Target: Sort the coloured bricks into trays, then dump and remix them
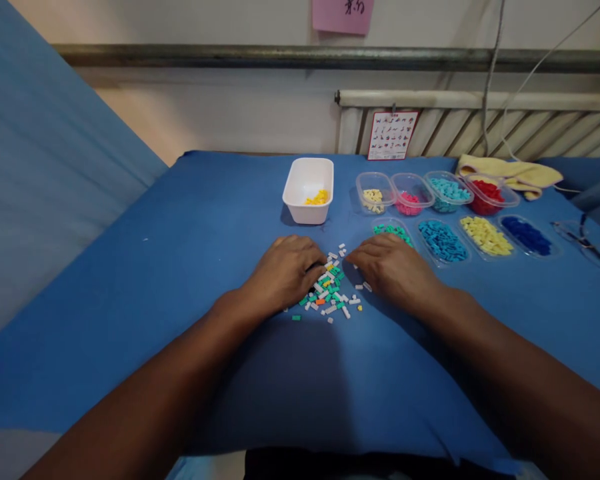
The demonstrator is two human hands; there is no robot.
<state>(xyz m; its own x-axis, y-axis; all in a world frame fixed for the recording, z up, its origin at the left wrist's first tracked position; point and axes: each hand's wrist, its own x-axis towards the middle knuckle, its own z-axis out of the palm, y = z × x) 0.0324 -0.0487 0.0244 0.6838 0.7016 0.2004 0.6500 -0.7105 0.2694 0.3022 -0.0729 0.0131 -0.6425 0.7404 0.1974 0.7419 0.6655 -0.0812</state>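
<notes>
A loose pile of small toy bricks (330, 291), mostly white and green with a few yellow, orange and black ones, lies on the blue tablecloth (220, 240) between my hands. My left hand (291, 272) rests at the pile's left edge. Its fingers are bent and its thumb stands apart from them, touching or nearly touching the bricks. On the right side, my right hand (393, 267) has its fingers bent and pressed together, tips pointing at the pile. Whatever may be under those fingertips is hidden. A few white bricks lie just below that hand.
Behind the pile stands a white tub (295, 210) with some yellow bricks (317, 197). To the right are several clear containers of sorted bricks, including blue (443, 241) and red (486, 191). Glasses (587, 243), a yellow cloth (515, 170) and a picture card (393, 135) are farther out.
</notes>
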